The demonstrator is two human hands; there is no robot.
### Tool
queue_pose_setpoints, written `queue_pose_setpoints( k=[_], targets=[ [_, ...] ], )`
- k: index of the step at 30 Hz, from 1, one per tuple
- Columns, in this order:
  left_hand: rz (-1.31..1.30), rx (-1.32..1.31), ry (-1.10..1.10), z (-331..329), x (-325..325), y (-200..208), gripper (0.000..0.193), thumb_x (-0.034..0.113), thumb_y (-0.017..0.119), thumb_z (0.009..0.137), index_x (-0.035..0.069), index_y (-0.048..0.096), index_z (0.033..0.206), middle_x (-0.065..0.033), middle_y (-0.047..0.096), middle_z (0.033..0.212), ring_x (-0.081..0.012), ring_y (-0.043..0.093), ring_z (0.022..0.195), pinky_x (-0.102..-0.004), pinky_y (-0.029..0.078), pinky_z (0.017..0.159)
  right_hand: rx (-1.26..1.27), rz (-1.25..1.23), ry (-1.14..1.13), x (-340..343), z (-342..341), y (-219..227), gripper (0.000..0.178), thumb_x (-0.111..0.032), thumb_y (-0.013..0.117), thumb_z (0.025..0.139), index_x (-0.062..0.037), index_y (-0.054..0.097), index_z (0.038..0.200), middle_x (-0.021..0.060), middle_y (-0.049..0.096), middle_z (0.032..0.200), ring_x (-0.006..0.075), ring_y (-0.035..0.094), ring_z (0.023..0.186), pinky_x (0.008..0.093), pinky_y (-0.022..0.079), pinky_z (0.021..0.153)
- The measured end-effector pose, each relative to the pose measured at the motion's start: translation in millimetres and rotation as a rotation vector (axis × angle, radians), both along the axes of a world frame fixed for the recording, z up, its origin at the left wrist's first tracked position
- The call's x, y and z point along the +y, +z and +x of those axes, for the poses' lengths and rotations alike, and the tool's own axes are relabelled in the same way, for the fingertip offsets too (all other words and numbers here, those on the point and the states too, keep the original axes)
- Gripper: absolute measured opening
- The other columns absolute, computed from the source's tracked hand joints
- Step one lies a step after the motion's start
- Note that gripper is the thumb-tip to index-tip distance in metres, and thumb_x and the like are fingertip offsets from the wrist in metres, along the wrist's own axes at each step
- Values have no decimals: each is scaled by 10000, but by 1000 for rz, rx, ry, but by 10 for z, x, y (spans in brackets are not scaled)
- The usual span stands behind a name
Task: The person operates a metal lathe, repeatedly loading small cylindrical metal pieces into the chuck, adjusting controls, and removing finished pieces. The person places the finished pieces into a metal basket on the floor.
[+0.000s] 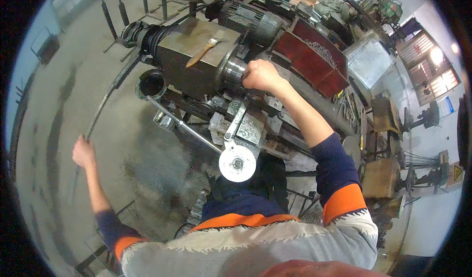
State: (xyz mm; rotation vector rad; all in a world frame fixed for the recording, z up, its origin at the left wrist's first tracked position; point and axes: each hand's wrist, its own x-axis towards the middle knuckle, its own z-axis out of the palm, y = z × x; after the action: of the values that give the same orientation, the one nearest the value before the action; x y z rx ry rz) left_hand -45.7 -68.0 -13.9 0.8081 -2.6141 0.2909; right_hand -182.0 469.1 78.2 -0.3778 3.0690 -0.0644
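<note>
Bar (pixel 116 82) beyond the lathe headstock's (pixel 172 41) left edge: your left hand's (pixel 84 152) grip encloses it, apparently for leverage; your right hand (pixel 261 75) curls at the spindle (pixel 232 72), contents indeterminable.

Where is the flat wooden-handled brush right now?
In the head view, the brush lies left of upper centre, atop the boxy grey-brown metal housing, left of the right hand.

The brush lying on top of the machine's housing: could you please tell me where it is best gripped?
I would take the brush by its wooden handle, coming from the person's near left: it lies with that slim handle pointing that way, toward the housing's near edge, bristles pointing away.
</note>
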Motion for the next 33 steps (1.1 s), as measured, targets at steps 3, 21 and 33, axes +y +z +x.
queue_pose_setpoints(
  k=[3, 21, 33],
  targets=[
    [72, -87, 87, 100, 295, 125, 218, 170, 538, 774, 116, 626, 966, -152, 645, 863, -328, 627, 802, -424, 499, 662, -1, 2, -23, -22, 46, 29, 256, -230, 607, 565, -42, 672, 727, 185, 632, 729, 331, 626, 692, 382, 502, 645],
    [329, -606, -618, -1327, 1518, -1772, 257, 236, 594, 738, 68, 632, 929, -180, 632, 913, -340, 604, 861, -441, 459, 760, 273, -397, -515, 2360, 2775, -155, 335, -90, 605, 560, -53, 667, 887, 152, 636, 935, 308, 587, 904, 353, 458, 816],
    [478, -402, -649, -1015, 1172, -1682, 486, 237, 634, 765, 91, 494, 1207, -161, 641, 904, -295, 631, 790, -418, 493, 679, 240, -144, -1038, 3981, 4036, -636, 501, -158, 630, 584, -60, 618, 1075, 204, 639, 900, 301, 626, 842, 350, 475, 761]
  ],
)
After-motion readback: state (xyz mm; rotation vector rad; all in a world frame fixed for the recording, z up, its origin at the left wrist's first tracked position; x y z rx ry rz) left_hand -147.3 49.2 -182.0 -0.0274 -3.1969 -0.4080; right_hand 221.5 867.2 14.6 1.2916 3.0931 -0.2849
